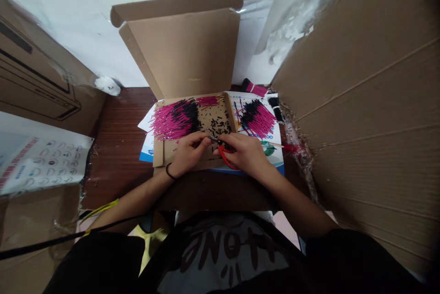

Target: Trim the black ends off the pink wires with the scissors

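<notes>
My right hand (245, 149) is closed around red-handled pliers (225, 156), their dark metal jaws pointing left. At the jaw tips my left hand (190, 149) is pinched; what its fingers hold is too small and hidden to make out. Both hands are over the near side of an open cardboard box (158, 158). Inside the box, on the left, lies a pile of thin pink wires with black ends (172, 119). A smaller bunch with gold tips (209, 101) is at the back. Small black offcuts (218, 124) litter the box floor.
Right of the box, another pile of pink and black wires (259, 119) lies on printed paper (277, 154). Banded bundles (254, 88) sit behind it. The box lid (185, 51) stands upright against the wall. Large cartons (371, 101) flank the brown table (113, 147).
</notes>
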`<action>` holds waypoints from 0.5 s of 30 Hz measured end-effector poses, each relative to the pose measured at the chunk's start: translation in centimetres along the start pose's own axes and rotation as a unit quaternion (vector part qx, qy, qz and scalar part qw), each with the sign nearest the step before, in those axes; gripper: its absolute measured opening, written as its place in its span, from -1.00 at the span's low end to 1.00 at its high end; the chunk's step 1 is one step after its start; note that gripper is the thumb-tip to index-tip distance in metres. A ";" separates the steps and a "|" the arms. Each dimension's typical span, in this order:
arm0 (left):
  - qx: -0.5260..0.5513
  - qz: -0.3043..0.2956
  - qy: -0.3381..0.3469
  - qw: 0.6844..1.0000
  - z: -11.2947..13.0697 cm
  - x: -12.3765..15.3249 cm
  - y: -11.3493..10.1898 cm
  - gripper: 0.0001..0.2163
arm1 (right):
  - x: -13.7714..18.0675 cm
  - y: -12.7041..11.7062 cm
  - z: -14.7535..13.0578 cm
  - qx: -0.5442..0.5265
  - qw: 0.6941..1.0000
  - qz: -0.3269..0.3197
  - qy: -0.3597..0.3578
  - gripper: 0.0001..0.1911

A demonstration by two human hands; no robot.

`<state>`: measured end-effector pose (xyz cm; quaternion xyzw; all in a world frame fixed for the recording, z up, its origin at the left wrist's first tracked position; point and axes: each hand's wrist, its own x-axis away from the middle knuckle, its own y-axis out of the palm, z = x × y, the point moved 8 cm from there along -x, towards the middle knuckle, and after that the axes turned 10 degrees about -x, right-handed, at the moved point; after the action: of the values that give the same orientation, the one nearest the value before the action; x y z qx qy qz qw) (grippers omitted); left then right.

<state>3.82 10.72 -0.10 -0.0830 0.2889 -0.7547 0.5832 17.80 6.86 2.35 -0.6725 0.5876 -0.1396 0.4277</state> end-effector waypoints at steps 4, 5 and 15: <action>0.004 -0.007 0.016 1.000 0.2 0.0 0.1 -0.74 | 0.0 0.2 0.1 0.015 1.000 -0.006 -0.009 -0.65; 0.006 -0.008 0.022 1.000 0.2 0.0 0.1 -0.74 | 0.0 0.2 0.1 0.021 1.000 -0.008 -0.012 -0.65; 0.014 -0.034 0.026 0.999 0.2 -0.2 0.9 -0.69 | 0.0 -0.1 1.5 0.014 1.000 0.008 0.022 -0.65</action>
<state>4.68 10.69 -0.34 -0.0652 0.2903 -0.7798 0.5509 18.87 7.48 1.55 -0.6587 0.5998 -0.1592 0.4255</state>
